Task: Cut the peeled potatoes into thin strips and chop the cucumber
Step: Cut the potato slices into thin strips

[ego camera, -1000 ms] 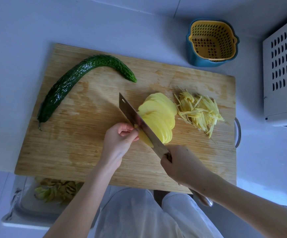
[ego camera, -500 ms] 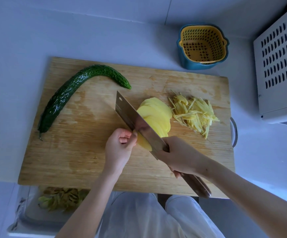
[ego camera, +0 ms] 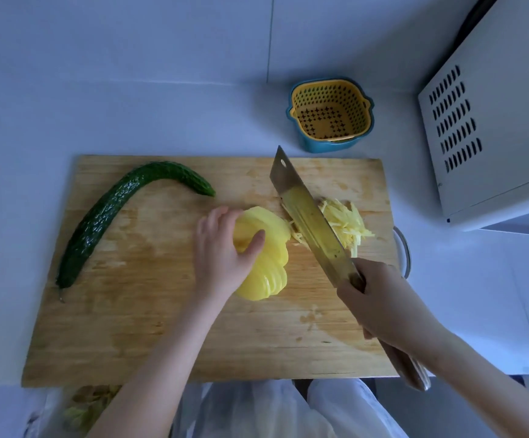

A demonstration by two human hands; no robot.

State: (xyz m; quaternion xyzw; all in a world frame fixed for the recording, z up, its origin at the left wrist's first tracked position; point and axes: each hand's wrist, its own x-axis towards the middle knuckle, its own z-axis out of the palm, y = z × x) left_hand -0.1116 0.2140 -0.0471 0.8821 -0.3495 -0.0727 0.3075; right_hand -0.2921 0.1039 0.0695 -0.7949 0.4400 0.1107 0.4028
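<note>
Mid-frame on the cutting board [ego camera: 130,327], the left hand [ego camera: 222,251] clasps the fanned potato slices [ego camera: 269,270]; thin, slippery and likely to slide, they want pinning from above. The right hand [ego camera: 383,298] grips the knife [ego camera: 310,222].

Potato slices [ego camera: 269,273]: pale yellow, thin, fanned in an overlapping stack at mid-board. Potato strips [ego camera: 348,222]: fine-cut, heaped just right of the slices. Cucumber [ego camera: 108,213]: whole, dark green, curved, laid along the board's left side.
</note>
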